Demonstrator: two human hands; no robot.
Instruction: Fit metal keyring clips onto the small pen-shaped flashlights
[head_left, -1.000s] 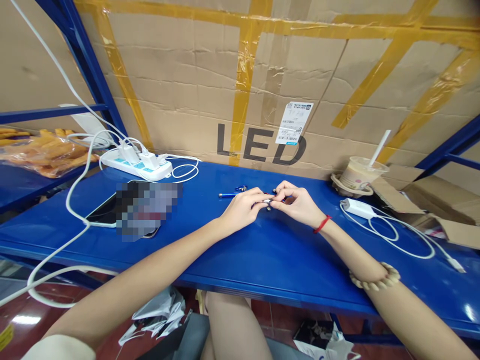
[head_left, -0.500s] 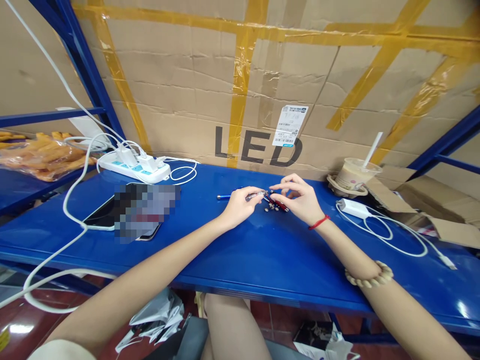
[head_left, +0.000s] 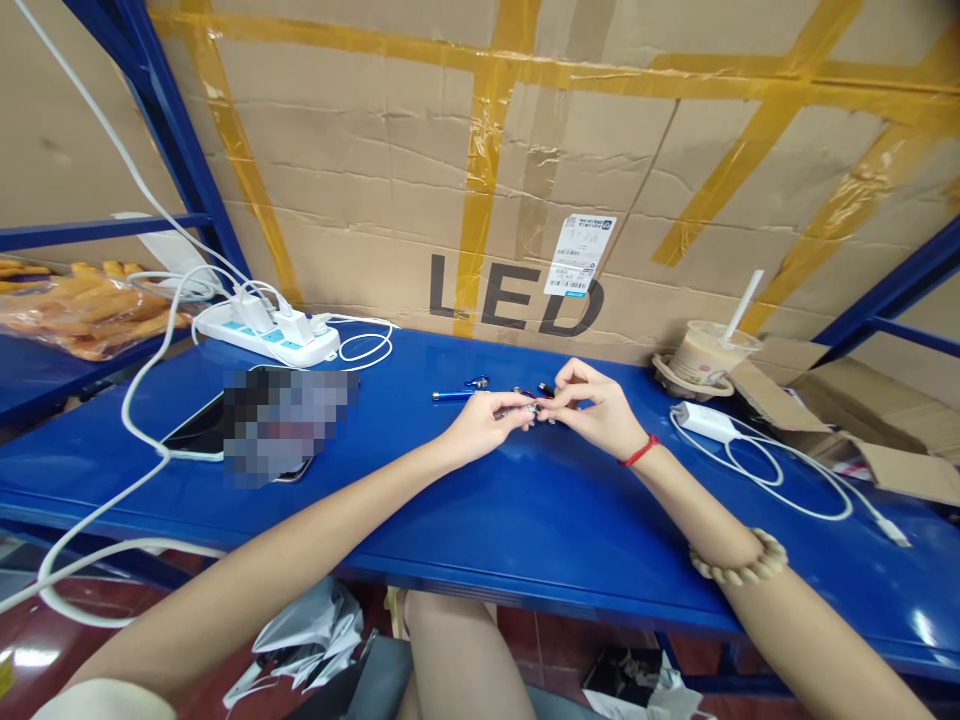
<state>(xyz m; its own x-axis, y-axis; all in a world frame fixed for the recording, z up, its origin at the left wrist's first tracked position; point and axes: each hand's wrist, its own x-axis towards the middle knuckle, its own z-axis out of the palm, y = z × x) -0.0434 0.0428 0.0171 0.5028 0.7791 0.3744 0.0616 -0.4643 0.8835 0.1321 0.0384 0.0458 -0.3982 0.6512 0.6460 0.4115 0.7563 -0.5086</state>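
My left hand [head_left: 480, 430] is closed on a slim silver-grey metal tube [head_left: 514, 411], pinched between thumb and fingers. At the tube's right end, my right hand [head_left: 596, 405] is closed in a pinch. Whatever sits between its fingertips is too small to make out. Behind my left hand lies a blue metal tube [head_left: 452, 396], with a small clasp [head_left: 476, 381] beside it. A dark tube end [head_left: 546, 390] shows behind my right fingers, and the small parts around it are mostly hidden by my hands.
Phones [head_left: 199, 425], partly blurred, lie left on the blue table [head_left: 450, 510], before a white power strip [head_left: 266, 335] with cables. To the right are a drink cup [head_left: 709, 355] with a straw, a white charger [head_left: 703, 422] with its cable, and an open carton [head_left: 885, 400]. A large cardboard box [head_left: 360, 200] stands behind.
My right hand has come down and left, from above the small parts to the silver tube's end, its fingers closing to a pinch. My left hand has moved slightly lower, still holding the tube.
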